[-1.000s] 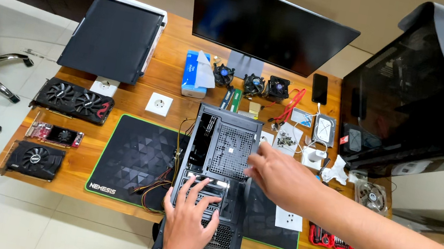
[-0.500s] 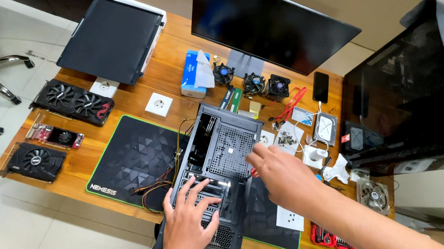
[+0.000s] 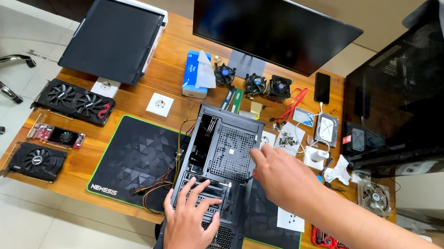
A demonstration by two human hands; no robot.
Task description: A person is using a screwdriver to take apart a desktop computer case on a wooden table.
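Little had changed: the computer case (image 3: 218,172) lay at lower centre on the surface (image 3: 166,81). The left hand (image 3: 188,222) stayed spread flat on its rear panel; the right hand (image 3: 281,174), fingers loosely extended and holding nothing, had edged along the case's right edge.

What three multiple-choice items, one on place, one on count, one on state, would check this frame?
1. Where does the left hand rest?
A. on the computer case
B. on the monitor
C. on a chair

2. How many graphics cards lie at the desk's left end?
A. one
B. three
C. five

3. What state is the monitor in?
A. showing a picture
B. dark
C. lying face down

Answers: 1 A, its fingers spread on the case's rear panel; 2 B, graphics cards lie in a column; 3 B, the upright screen is black.
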